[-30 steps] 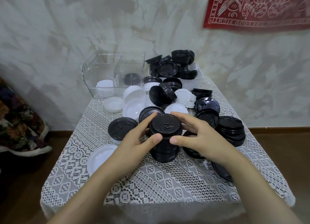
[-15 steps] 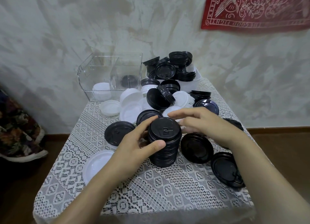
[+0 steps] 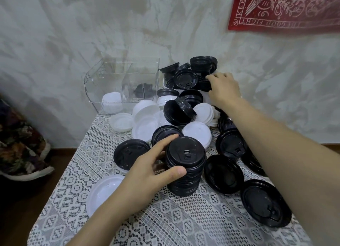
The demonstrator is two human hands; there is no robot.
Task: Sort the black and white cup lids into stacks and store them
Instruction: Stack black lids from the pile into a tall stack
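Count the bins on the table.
2. Clear bin at back left, holding a white lid stack; white bin just right of it, heaped with black lids. No others visible.

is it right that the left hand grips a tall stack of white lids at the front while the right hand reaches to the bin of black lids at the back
Not quite. The head view shows the tall stack in the left hand is of black lids, not white. The rest holds: the right hand reaches to the bin of black lids at the back.
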